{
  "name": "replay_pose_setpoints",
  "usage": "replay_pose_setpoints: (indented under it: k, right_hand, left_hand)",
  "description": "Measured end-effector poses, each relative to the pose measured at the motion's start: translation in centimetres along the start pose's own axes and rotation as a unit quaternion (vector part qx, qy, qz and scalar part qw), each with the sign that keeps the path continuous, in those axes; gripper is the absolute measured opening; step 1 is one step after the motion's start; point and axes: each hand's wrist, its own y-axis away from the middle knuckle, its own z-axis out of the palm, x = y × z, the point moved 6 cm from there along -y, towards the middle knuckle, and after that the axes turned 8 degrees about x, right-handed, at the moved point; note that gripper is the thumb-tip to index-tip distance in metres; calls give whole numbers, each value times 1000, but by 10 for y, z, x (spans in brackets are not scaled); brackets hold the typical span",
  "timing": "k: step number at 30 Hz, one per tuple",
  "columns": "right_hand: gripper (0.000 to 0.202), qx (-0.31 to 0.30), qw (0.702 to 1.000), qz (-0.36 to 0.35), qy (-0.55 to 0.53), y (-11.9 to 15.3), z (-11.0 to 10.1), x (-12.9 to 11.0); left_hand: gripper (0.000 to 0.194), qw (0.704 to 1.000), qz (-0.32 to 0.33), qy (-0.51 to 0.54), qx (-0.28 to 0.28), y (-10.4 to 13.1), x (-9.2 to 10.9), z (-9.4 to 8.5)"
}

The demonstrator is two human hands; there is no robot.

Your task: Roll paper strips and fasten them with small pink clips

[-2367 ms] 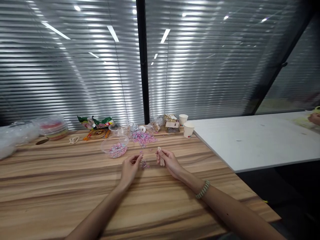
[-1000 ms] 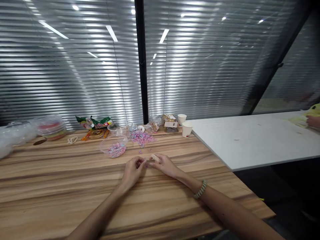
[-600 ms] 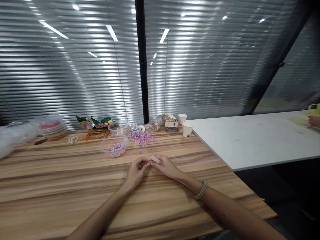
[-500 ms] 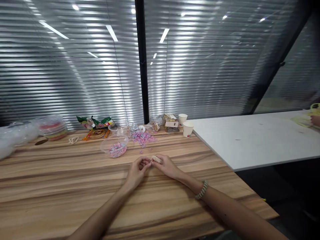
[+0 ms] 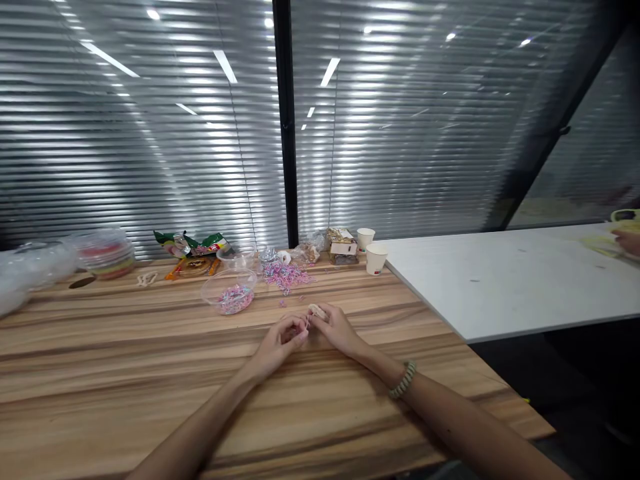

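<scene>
Over the wooden table [image 5: 150, 373], my two hands meet fingertip to fingertip. My right hand [image 5: 340, 330], with a braided bracelet on the wrist, is closed around a small cream-coloured piece [image 5: 317, 311] that pokes out above the fingers. My left hand [image 5: 285, 341] is closed in a pinch at a thin pale pink strip [image 5: 307, 323] between the hands; its exact kind is too small to tell. Beyond them stands a clear plastic bowl [image 5: 213, 292] with small pink and blue pieces [image 5: 235, 300]. A loose pile of pink and purple pieces [image 5: 285, 275] lies beside it.
Two paper cups [image 5: 377, 259] and a small open box [image 5: 343, 245] stand at the back. Green snack packets [image 5: 215, 244] and stacked lidded tubs [image 5: 106, 255] are further left. A white table [image 5: 500, 287] adjoins on the right, where another person's hand [image 5: 627, 241] shows.
Both hands have shifted slightly to the right, and a thin pale strip now shows between the fingertips. At the far right, the other person's hand has moved left.
</scene>
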Motion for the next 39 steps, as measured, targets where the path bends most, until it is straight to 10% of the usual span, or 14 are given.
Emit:
replay_pose_setpoints:
  k: [5, 14, 32, 39]
  right_hand:
    - [50, 29, 999, 22, -28, -3, -2, 8]
    - [51, -54, 998, -10, -44, 15, 16, -17]
    - [59, -67, 996, -34, -41, 18, 19, -12]
    - [49, -23, 993, -115, 8, 13, 13, -17]
  left_hand:
    - [26, 984, -150, 70, -62, 4, -11, 7]
    - [16, 935, -241, 258, 27, 4, -29, -7]
    - [46, 942, -191, 219, 166, -2, -30, -22]
    - [48, 967, -131, 57, 211, -1, -27, -32]
